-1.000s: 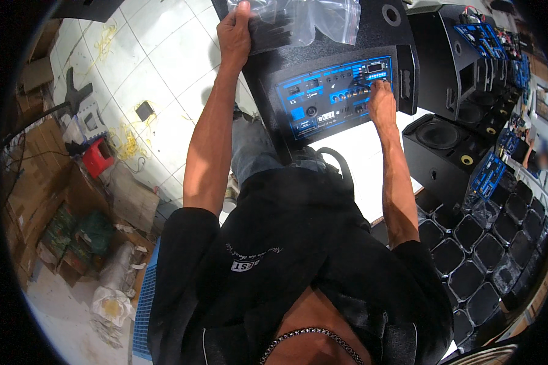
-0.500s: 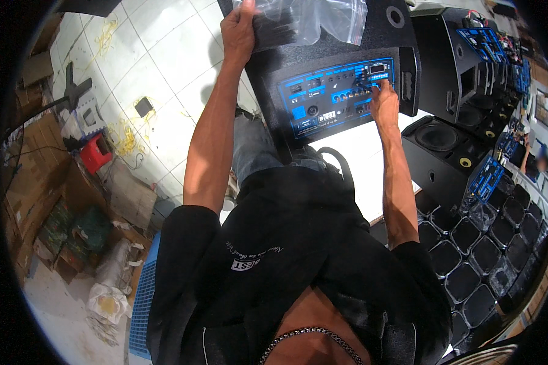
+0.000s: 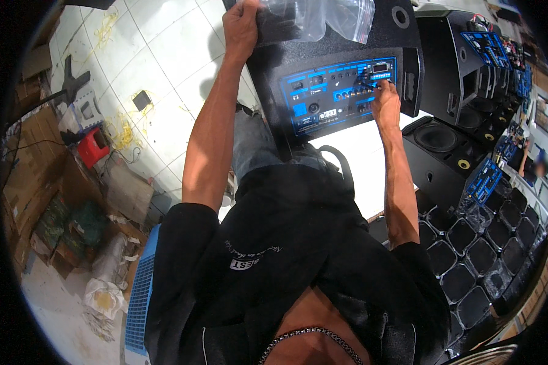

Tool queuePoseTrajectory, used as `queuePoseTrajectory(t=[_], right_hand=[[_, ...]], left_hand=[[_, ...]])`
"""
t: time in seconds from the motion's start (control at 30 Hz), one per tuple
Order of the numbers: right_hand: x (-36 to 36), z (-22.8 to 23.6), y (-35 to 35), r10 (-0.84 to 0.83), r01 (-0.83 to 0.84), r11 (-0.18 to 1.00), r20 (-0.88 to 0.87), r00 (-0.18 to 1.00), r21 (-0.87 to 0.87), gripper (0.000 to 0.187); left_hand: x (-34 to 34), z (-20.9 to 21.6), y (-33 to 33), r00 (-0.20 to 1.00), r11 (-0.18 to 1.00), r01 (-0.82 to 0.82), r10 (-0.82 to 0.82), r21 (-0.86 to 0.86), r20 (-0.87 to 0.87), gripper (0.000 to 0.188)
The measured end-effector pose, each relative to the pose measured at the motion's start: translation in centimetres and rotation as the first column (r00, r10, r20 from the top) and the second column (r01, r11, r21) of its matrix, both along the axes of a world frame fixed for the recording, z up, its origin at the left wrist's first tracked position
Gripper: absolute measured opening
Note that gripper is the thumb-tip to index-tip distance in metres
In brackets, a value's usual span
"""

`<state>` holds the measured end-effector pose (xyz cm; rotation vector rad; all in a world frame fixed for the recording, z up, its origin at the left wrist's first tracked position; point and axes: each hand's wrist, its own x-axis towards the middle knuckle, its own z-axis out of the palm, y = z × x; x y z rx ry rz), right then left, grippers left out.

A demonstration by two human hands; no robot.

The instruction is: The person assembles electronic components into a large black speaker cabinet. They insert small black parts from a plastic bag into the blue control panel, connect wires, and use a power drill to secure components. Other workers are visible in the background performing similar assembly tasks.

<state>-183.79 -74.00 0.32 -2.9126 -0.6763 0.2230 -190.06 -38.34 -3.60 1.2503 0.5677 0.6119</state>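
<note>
A black speaker cabinet [image 3: 341,53] stands in front of me, with a blue and black control panel [image 3: 323,91] set in its face. My right hand [image 3: 385,106] is at the panel's right part, fingers pinched together just below a small display. Whatever is between those fingertips is too small to make out. Several small knobs [image 3: 348,94] sit in a row to its left. At the cabinet's upper left edge, my left hand [image 3: 241,30] is closed on the side of a clear plastic bag [image 3: 323,21], which lies on the cabinet with dark contents.
More speaker cabinets [image 3: 435,140] with blue panels stand at right, above rows of black speaker grilles [image 3: 481,255]. Cardboard boxes [image 3: 36,146], a red object [image 3: 93,148] and a blue plastic crate [image 3: 141,292] are at left. Another person [image 3: 537,167] is at the far right.
The view has shifted slightly. My right hand stays at the same part of the panel, with its fingers slightly moved. My left hand remains at the bag.
</note>
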Motion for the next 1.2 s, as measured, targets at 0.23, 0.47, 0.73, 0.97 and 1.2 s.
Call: queuePoseTrajectory(t=[0.23,0.47,0.73,0.97,1.2], right_hand=[[0.1,0.3,0.3,-0.114,0.110,0.992,-0.069,0.991,-0.057,0.018],[0.1,0.3,0.5,-0.044,0.046,0.998,-0.050,0.998,0.052,0.015],[-0.4,1.4,1.0,0.155,-0.156,0.986,0.024,0.988,0.057,0.021],[0.7,0.7,0.7,0.057,-0.059,0.995,-0.029,0.998,-0.081,0.026],[1.1,1.0,0.9,-0.065,0.050,0.989,-0.106,0.992,-0.136,0.025]], left_hand=[[-0.1,-0.1,0.0,0.995,0.996,-0.013,0.021,0.090,-0.095,0.043],[0.0,0.1,-0.1,0.989,0.993,-0.015,0.033,0.118,-0.145,0.042],[0.0,0.0,0.0,0.992,0.990,-0.007,0.024,0.137,-0.122,0.042],[0.1,0.1,0.0,0.995,0.995,-0.012,0.022,0.100,-0.101,0.041],[0.1,-0.2,0.0,0.998,0.993,-0.016,0.023,0.121,-0.057,0.041]])
